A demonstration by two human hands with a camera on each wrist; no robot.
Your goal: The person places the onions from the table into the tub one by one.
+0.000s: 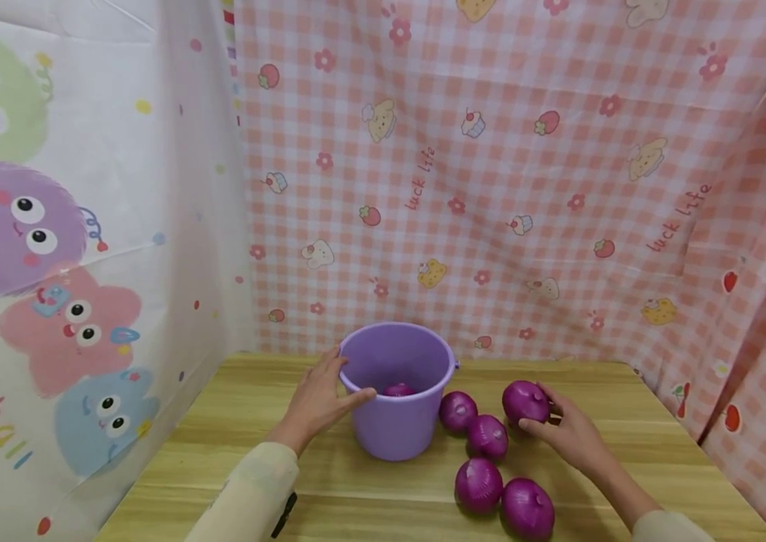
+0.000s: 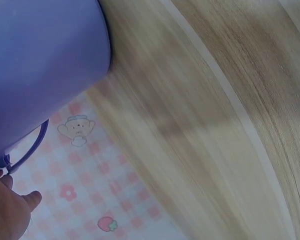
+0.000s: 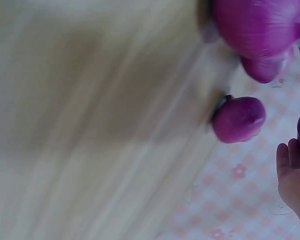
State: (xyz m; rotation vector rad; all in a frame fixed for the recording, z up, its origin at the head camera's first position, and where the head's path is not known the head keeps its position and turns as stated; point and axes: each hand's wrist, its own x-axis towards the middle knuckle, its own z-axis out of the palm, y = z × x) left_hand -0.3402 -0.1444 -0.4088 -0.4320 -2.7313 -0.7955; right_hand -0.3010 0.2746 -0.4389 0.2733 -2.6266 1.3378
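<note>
While I watch through the head view, I see the left hand [image 1: 322, 397] spread against the purple bucket [image 1: 396, 425], fingers fairly straight at its rim and thumb reaching along the near side. One onion [image 1: 397, 390] shows inside. My right hand [image 1: 569, 433] pinches another, the held onion [image 1: 526, 402], between thumb and fingers; whether it touches the wooden table [image 1: 654, 429] I can't tell. Four loose onions [image 1: 487, 436] lie between that hand and the bucket or nearer me, some touching. To my eye, a low sweep leftward would knock them rolling, and smooth skin might slip from a loose pinch. A hard push from the left could shift the bucket. The back edge runs behind it, before the checked curtain [image 1: 437, 248]; bare wood lies to its left and beyond the right hand.

From the left wrist, the bucket wall fills a corner, fingertips close by the handle [image 2: 37, 147], with open tabletop alongside.

On the right wrist, the held onion is cut off by the frame, fingers against it. Other onions crowd near the bucket side, so I judge a higher path safer there.
</note>
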